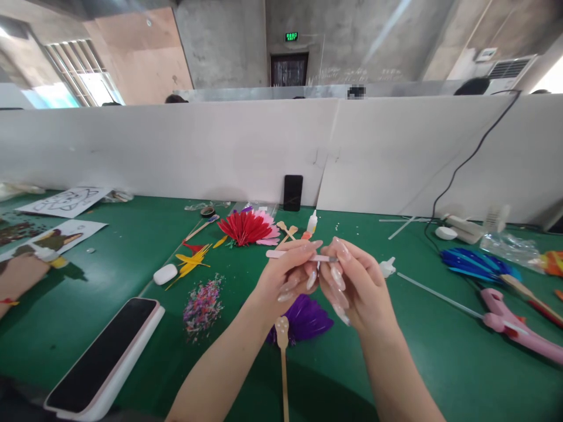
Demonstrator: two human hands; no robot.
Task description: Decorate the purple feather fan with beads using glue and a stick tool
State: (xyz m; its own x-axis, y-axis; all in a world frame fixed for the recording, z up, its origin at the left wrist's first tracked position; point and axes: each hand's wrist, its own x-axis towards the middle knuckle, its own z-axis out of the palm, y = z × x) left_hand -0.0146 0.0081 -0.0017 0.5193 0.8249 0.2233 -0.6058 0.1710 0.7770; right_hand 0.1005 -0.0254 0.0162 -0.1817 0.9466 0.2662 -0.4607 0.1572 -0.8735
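A slim pale pink pen-like tool point(277, 254) with a greyish tip lies across both my hands above the table. My left hand point(281, 275) is closed around its middle. My right hand point(358, 275) pinches at its tip end, and the fingers of both hands nearly meet; anything small between them is hidden. Below my hands rests a purple feather bundle point(310, 319), partly covered by them. A wooden stick with a spoon-shaped head point(282, 334) lies against it, pale dots on the head.
Red paper petals point(244, 227), a glue bottle point(312, 223) and yellow pieces point(193, 262) lie beyond. Colourful confetti point(202, 308) and a phone point(103, 354) sit left. A pink glue gun point(514, 328) and blue feathers point(477, 264) lie right. Another person's hand point(26, 272) works far left.
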